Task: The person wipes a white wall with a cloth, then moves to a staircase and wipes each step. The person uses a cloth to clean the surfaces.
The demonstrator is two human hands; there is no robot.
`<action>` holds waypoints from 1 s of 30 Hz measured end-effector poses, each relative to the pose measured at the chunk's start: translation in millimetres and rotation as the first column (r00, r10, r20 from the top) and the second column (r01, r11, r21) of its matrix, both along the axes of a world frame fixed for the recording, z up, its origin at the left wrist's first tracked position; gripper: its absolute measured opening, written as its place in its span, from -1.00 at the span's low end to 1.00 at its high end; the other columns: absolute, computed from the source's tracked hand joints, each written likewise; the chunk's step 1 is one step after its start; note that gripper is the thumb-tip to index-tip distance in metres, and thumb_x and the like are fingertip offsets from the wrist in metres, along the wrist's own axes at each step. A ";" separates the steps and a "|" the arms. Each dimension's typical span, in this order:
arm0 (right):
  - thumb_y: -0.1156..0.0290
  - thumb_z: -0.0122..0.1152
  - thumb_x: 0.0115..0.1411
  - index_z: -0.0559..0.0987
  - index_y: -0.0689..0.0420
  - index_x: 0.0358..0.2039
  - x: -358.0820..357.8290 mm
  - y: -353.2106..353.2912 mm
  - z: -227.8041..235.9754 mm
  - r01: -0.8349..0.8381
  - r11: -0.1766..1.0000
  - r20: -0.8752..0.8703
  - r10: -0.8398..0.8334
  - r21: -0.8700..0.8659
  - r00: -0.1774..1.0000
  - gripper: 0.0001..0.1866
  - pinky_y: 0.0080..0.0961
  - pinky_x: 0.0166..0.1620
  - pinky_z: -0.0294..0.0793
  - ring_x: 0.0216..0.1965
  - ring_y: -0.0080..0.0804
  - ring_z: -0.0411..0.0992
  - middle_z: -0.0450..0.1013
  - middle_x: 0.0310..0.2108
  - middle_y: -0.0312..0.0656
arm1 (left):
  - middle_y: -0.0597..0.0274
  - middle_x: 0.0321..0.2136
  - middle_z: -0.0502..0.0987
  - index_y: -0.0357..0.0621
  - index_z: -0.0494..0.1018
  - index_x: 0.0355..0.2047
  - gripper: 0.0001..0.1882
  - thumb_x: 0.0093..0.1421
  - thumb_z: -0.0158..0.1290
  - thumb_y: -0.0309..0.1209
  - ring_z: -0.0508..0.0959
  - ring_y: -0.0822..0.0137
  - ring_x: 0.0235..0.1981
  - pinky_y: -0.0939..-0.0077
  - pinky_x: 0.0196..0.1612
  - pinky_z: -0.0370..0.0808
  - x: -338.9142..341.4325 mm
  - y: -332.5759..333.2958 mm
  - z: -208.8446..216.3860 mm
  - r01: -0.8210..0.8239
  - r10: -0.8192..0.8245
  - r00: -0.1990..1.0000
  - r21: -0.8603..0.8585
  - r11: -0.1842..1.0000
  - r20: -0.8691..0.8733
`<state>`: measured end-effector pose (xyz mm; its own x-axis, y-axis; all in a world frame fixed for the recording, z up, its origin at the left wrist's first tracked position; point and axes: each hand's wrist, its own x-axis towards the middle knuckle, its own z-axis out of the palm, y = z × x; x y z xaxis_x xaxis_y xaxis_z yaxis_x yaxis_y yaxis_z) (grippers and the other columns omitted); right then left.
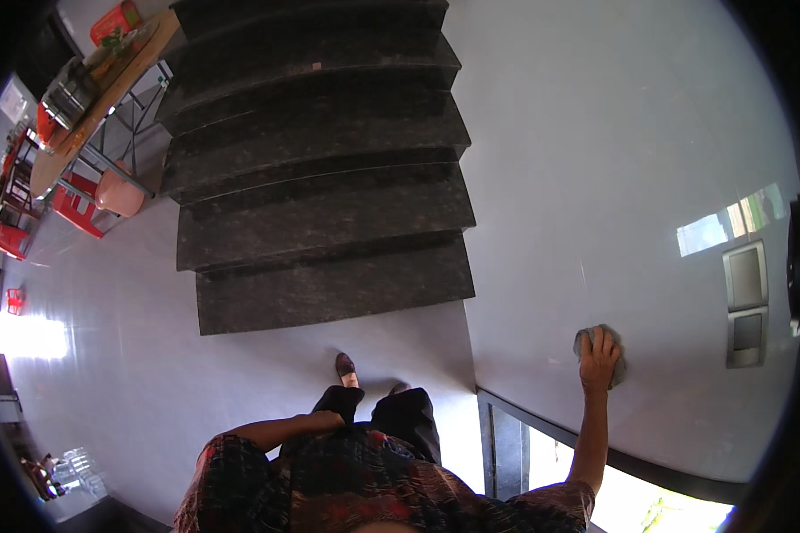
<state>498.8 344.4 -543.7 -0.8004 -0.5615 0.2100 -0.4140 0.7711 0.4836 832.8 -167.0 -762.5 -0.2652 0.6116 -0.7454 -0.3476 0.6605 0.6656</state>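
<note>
A crumpled grey cloth lies pressed against the glossy pale wall on my right. My right hand covers it, fingers bent over the cloth, with the arm stretched out from my side. Across the front of my body comes my left forearm, and my left hand is low by my dark trousers. Its fingers are too small and shadowed to make out.
Dark stone stairs rise ahead. Beyond my right hand, a switch panel is set in the wall. A dark-framed opening lies beside my right arm. Far left stand a wooden table and red stools.
</note>
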 end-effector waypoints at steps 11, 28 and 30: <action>0.47 0.13 0.02 0.52 0.08 -0.24 -148.3 -77.7 -20.6 -0.125 0.983 -0.055 0.133 0.134 0.990 -0.76 -0.23 -0.03 0.13 0.05 -0.30 0.24 0.32 -0.01 -0.22 | 0.04 -0.04 0.38 -0.25 0.31 0.02 -0.55 0.24 -0.07 -0.19 0.40 0.18 -0.07 0.30 -0.01 0.33 -65.6 79.6 -73.3 -0.399 0.392 0.913 0.448 0.800 0.112; 0.40 0.11 0.06 0.51 0.14 -0.08 -150.1 -83.0 -123.4 -0.310 0.867 0.193 0.253 0.389 0.948 -0.63 -0.29 0.07 0.15 0.15 -0.26 0.16 0.28 0.07 -0.19 | 0.33 -0.31 0.53 -0.26 0.46 -0.20 -0.74 0.27 0.01 -0.30 0.47 0.50 -0.24 0.57 -0.14 0.41 -190.1 107.0 26.8 -0.337 0.016 0.823 0.466 0.818 0.568; 0.40 0.12 0.05 0.53 0.12 -0.12 -171.8 -91.1 -129.0 -0.305 0.872 0.129 0.276 0.384 0.952 -0.66 -0.32 0.04 0.16 0.12 -0.28 0.18 0.29 0.04 -0.22 | 0.26 -0.24 0.53 -0.27 0.45 -0.16 -0.74 0.26 0.01 -0.33 0.48 0.42 -0.20 0.54 -0.08 0.40 -202.7 82.4 -8.1 -0.229 0.103 0.964 0.571 0.788 0.244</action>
